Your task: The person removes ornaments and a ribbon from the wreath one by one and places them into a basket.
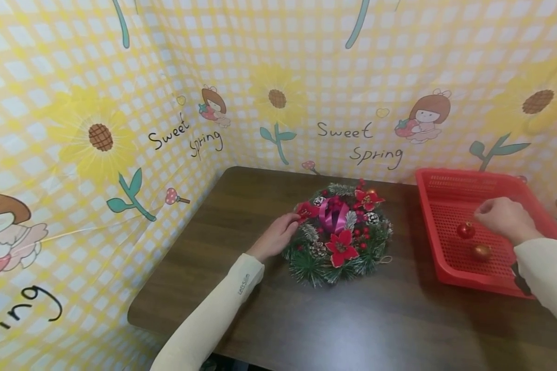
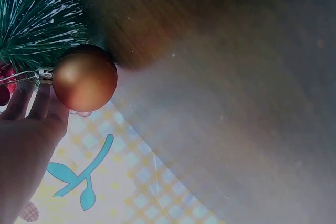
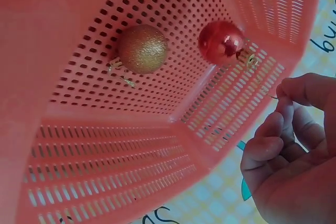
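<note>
A green wreath (image 1: pixel 313 270) with red poinsettias, pine cones, berries and a purple ribbon lies on the table. My left hand (image 1: pixel 280 234) grips its left edge beside a red flower (image 1: pixel 306 210). The left wrist view shows a copper bauble (image 2: pixel 85 78) close to those fingers (image 2: pixel 41 103); the head view hides it. Over the red plastic basket (image 1: pixel 450 273), my right hand (image 1: pixel 508 219) pinches a thin cord between thumb and forefinger. A shiny red bauble (image 3: pixel 220 43) is just off these fingertips, its gold cap facing them.
A glittery gold bauble (image 3: pixel 143 49) lies on the perforated basket floor. The basket stands at the right of the dark wooden table (image 1: pixel 260 319). Yellow checked cloth (image 1: pixel 306 67) with sunflowers hangs behind and to the left. A small loop of twine (image 1: pixel 385 259) sticks out at the wreath's right.
</note>
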`<state>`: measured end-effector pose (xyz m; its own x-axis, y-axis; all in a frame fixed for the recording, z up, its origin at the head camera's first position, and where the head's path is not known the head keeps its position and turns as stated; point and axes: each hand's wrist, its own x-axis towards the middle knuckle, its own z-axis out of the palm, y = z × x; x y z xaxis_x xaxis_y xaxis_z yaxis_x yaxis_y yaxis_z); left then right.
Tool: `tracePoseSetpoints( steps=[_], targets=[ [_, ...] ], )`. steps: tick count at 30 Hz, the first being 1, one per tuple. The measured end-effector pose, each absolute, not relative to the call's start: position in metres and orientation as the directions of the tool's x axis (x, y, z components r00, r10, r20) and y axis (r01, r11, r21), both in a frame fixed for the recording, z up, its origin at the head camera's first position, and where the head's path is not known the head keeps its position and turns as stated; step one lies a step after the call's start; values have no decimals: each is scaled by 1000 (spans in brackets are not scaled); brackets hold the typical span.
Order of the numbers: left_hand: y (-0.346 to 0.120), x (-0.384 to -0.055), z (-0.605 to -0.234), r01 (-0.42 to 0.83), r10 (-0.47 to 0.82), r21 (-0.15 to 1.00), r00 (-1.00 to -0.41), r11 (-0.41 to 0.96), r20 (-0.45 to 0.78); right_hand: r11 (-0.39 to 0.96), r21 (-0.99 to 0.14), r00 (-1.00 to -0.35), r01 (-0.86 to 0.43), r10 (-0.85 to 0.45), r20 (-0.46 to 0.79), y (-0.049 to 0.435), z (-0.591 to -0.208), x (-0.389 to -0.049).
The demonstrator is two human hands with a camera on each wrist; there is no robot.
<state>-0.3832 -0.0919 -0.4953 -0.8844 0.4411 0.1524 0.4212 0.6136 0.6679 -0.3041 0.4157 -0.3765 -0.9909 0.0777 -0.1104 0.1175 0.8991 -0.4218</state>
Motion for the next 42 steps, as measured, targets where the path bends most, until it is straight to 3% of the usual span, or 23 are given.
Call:
tracePoseSetpoints(
  steps=[10, 18, 28, 42],
  targets=[
    [-92, -384, -494, 415, 447, 684, -883, 600, 143, 880, -471, -998, 61, 67, -4, 396, -372, -307],
    [-90, -383, -494, 425, 440, 677, -883, 601, 164, 788, -616, -984, 10, 116, 133, 330, -365, -284],
    [-90, -383, -493, 415, 435, 689, -886, 595, 158, 712, -686, -950, -150, 88, 300, 248, -408, -253],
    [-91, -383, -496, 431, 439, 687, -881, 586, 177, 743, -652, -988, -149, -88, 126, 216, -464, -248]
  ],
)
